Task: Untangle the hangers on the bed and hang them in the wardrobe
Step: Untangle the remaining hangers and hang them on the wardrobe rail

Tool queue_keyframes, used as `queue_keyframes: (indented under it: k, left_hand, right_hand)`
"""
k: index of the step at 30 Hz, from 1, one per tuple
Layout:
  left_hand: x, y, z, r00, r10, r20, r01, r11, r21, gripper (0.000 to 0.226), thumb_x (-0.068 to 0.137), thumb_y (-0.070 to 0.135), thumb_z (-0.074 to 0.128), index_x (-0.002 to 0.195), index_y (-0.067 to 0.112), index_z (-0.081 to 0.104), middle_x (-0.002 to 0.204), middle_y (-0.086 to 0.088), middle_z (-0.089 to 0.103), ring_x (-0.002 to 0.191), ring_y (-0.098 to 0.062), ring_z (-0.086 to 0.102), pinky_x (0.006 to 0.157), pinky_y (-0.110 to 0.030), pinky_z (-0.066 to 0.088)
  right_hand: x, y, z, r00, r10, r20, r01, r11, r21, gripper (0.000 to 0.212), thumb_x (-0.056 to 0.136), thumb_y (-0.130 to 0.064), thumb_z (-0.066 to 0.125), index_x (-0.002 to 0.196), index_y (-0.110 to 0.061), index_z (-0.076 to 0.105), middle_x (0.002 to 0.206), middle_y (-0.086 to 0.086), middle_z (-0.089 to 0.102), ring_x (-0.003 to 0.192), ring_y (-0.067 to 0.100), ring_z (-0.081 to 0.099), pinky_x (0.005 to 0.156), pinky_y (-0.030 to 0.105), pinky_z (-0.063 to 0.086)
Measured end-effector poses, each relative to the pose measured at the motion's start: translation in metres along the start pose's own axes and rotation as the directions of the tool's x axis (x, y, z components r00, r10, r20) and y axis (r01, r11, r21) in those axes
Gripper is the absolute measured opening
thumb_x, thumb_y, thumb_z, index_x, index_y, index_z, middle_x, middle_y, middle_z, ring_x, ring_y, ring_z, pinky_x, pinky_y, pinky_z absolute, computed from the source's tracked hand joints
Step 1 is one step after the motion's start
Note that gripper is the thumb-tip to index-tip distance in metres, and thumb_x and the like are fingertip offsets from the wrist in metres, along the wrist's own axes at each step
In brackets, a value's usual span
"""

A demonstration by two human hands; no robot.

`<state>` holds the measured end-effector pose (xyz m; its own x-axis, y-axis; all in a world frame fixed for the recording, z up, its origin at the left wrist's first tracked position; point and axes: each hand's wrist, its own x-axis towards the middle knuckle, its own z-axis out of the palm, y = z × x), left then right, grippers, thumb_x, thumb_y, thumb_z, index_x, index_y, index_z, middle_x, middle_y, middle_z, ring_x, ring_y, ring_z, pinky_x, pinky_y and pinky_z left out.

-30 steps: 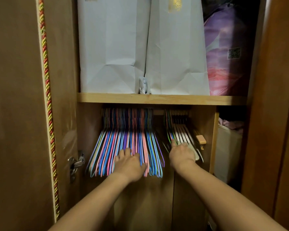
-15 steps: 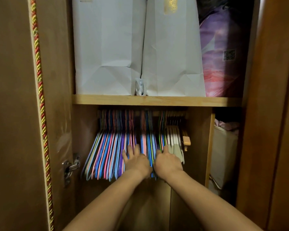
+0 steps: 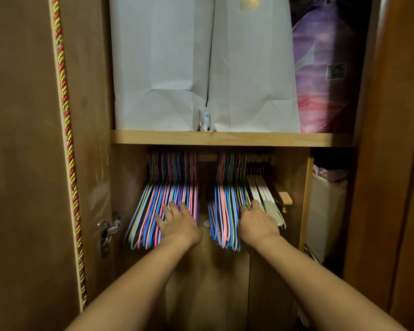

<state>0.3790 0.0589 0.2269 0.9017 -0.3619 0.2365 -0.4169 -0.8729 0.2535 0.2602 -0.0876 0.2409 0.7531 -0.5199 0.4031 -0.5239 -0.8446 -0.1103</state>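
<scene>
Wardrobe [image 3: 397, 163]: brown wood, door [image 3: 22, 163] swung open at left, its edge trimmed with red-and-gold cord [image 3: 67, 144]; a metal hinge [image 3: 110, 229] sits low on the frame. Shelf [image 3: 225, 138]: pale wood plank across the middle, above the hanging space. On the shelf, two white paper bags, left bag [image 3: 160, 68] and right bag [image 3: 253, 72], upright and touching, with a small white wrapped item [image 3: 204, 120] wedged at their feet; to the right of them a purple bundle [image 3: 325, 75] with a printed code square. Lower right, behind a wooden partition, a white box [image 3: 325, 218] with pink cloth on top. Rail [image 3: 208, 157]: dark, just under the shelf, only partly seen. Hangers, all on the rail in two bunches with a gap between: left bunch [image 3: 148, 211], thin wires in pink, blue, purple and green, fanned out leftward; right bunch [image 3: 222, 211], same colours, packed close; beside it, white hangers [image 3: 261, 189] and a wooden one [image 3: 285, 199] at the far right. My left hand [image 3: 177, 223]: fingers straight and spread, flat against the right side of the left bunch. My right hand [image 3: 258, 223]: fingers extended, thumb up, laid against the right side of the right bunch where it meets the white hangers. Neither hand grips anything.
</scene>
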Motion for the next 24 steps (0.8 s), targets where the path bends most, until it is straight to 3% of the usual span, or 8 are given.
queue_keyframes:
  k: [3, 6, 9, 12, 15, 17, 19, 24]
  left_hand:
    - [0.005, 0.003, 0.005, 0.999, 0.044, 0.032, -0.044, 0.999, -0.005, 0.087, 0.095, 0.038, 0.053, 0.159, 0.013, 0.000, 0.165, -0.016, -0.011, 0.151, -0.039, -0.013, 0.122, -0.056, -0.002]
    - [0.009, 0.017, 0.001, 0.992, 0.107, 0.067, -0.105, 0.994, -0.032, 0.080, 0.096, 0.034, 0.049, 0.159, 0.016, 0.005, 0.167, -0.005, -0.008, 0.150, -0.042, -0.014, 0.121, -0.054, -0.005]
    - [0.003, 0.029, -0.001, 0.979, 0.167, 0.115, -0.167, 0.986, -0.014, 0.078, 0.097, 0.042, 0.045, 0.160, 0.021, 0.004, 0.167, -0.001, -0.007, 0.148, -0.045, -0.018, 0.120, -0.057, -0.009]
    - [-0.001, 0.029, -0.005, 0.967, 0.221, 0.128, -0.209, 0.973, -0.095, 0.072, 0.096, 0.064, 0.030, 0.158, 0.032, 0.014, 0.166, 0.000, -0.012, 0.149, -0.036, -0.021, 0.117, -0.056, -0.014]
    - [0.006, 0.009, -0.015, 0.996, 0.084, -0.011, -0.084, 0.971, -0.224, 0.077, 0.095, 0.071, 0.013, 0.159, 0.029, 0.013, 0.167, -0.005, -0.009, 0.151, -0.031, -0.016, 0.119, -0.055, -0.011]
    - [0.017, -0.009, -0.017, 1.000, -0.023, -0.019, 0.019, 0.981, -0.192, 0.079, 0.097, 0.067, 0.021, 0.159, 0.021, 0.007, 0.166, -0.011, -0.007, 0.151, -0.034, -0.015, 0.121, -0.057, -0.006]
    - [0.024, -0.019, -0.016, 0.996, -0.044, 0.079, 0.054, 0.989, -0.139, 0.081, 0.096, 0.064, 0.033, 0.159, 0.021, 0.005, 0.166, -0.012, -0.012, 0.150, -0.038, -0.018, 0.120, -0.058, -0.005]
    - [0.036, -0.011, -0.024, 0.987, 0.019, 0.162, 0.006, 0.989, -0.151, 0.076, 0.090, 0.056, 0.056, 0.155, 0.029, 0.026, 0.166, -0.006, -0.013, 0.149, -0.043, -0.017, 0.119, -0.062, -0.004]
  right_hand:
    - [0.000, -0.001, 0.002, 1.000, -0.008, 0.014, 0.008, 1.000, -0.014, 0.050, 0.092, -0.031, 0.060, 0.137, -0.018, 0.041, 0.133, 0.009, 0.035, 0.103, 0.030, 0.059, 0.083, 0.042, 0.052]
    - [0.000, -0.002, 0.003, 0.999, 0.002, 0.034, -0.001, 0.999, -0.042, 0.053, 0.091, -0.027, 0.063, 0.138, -0.018, 0.041, 0.137, 0.010, 0.033, 0.107, 0.031, 0.059, 0.084, 0.041, 0.053]
    - [0.000, -0.004, 0.005, 0.999, 0.006, 0.038, -0.004, 0.999, -0.054, 0.052, 0.091, -0.022, 0.062, 0.138, -0.019, 0.041, 0.140, 0.011, 0.032, 0.108, 0.031, 0.059, 0.085, 0.040, 0.054]
    - [0.001, -0.003, 0.003, 0.999, 0.010, 0.043, -0.008, 0.999, -0.042, 0.051, 0.092, -0.022, 0.059, 0.139, -0.020, 0.040, 0.147, 0.011, 0.028, 0.110, 0.030, 0.059, 0.086, 0.040, 0.055]
    - [0.000, -0.001, 0.000, 0.999, 0.013, 0.037, -0.013, 1.000, -0.010, 0.048, 0.090, -0.023, 0.062, 0.135, -0.020, 0.043, 0.142, 0.010, 0.031, 0.106, 0.028, 0.059, 0.086, 0.040, 0.055]
    - [-0.002, 0.001, -0.001, 1.000, 0.012, 0.028, -0.012, 1.000, -0.001, 0.049, 0.088, -0.024, 0.066, 0.132, -0.020, 0.044, 0.137, 0.008, 0.033, 0.104, 0.027, 0.060, 0.083, 0.039, 0.055]
    - [-0.003, 0.001, -0.003, 1.000, 0.000, 0.024, -0.001, 1.000, 0.008, 0.047, 0.089, -0.026, 0.065, 0.131, -0.021, 0.045, 0.134, 0.007, 0.034, 0.101, 0.027, 0.061, 0.080, 0.038, 0.054]
    - [-0.005, -0.002, -0.004, 0.999, -0.034, 0.022, 0.034, 0.999, 0.014, 0.041, 0.090, -0.023, 0.061, 0.129, -0.019, 0.046, 0.132, 0.008, 0.035, 0.102, 0.029, 0.060, 0.081, 0.041, 0.053]
